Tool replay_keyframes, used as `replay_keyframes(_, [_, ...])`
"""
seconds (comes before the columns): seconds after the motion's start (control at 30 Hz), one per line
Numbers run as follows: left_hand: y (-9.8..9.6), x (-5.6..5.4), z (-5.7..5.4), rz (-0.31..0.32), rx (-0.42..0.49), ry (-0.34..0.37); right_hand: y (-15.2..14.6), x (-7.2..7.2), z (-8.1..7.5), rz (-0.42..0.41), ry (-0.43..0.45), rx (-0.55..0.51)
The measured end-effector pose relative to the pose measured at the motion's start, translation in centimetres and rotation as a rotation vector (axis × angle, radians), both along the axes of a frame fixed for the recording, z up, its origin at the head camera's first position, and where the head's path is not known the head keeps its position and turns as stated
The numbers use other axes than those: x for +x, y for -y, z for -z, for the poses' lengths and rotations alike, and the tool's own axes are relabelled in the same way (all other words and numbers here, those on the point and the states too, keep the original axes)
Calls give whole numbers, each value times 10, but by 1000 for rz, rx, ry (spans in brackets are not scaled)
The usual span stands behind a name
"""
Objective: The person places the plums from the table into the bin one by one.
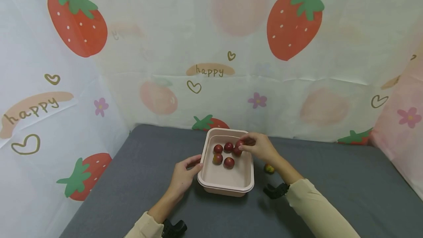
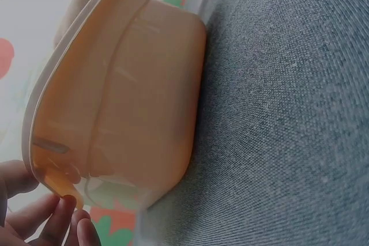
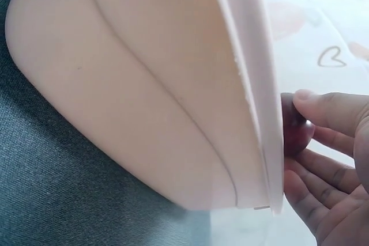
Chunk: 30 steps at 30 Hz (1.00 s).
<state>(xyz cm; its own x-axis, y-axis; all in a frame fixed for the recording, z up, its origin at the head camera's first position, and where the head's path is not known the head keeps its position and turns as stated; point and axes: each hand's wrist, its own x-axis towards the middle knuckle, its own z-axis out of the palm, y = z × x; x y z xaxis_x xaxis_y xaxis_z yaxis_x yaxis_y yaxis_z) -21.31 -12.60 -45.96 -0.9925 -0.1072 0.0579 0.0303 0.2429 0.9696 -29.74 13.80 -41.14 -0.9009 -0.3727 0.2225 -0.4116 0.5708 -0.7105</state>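
Observation:
A pale pink plastic tub (image 1: pixel 222 177) with a doubled rim stands on the table, several dark red plums (image 1: pixel 228 162) lying in its far half. My left hand (image 1: pixel 183 176) grips the tub's left rim; in the left wrist view its fingers (image 2: pixel 57 217) curl under the lip. Over the far right corner is my right hand (image 1: pixel 263 149), thumb and fingers around a plum (image 3: pixel 298 136). That plum overlaps another one in the tub in the head view. In the right wrist view, the tub's wall (image 3: pixel 144 119) hides the plums inside.
A red and yellow-green plum (image 1: pixel 269 169) lies on the grey tablecloth (image 1: pixel 158 150), right of the tub and below the right forearm. Behind the table hangs a white curtain (image 1: pixel 185 39) with strawberry prints. Black wrist mounts (image 1: pixel 275 191) sit on both arms.

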Motion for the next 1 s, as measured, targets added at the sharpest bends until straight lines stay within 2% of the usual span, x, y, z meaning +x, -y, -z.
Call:
replay_keyframes(0.47, [-1, -1, 1, -8, -7, 10, 0, -3, 7, 0, -39, 67])
replay_keyframes(0.77, [-2, -1, 0, -5, -14, 2, -1, 0, 3, -39, -48, 117])
replay_keyframes(1.0, [-3, -2, 0, -7, -24, -2, -2, -1, 3, -37, -57, 120])
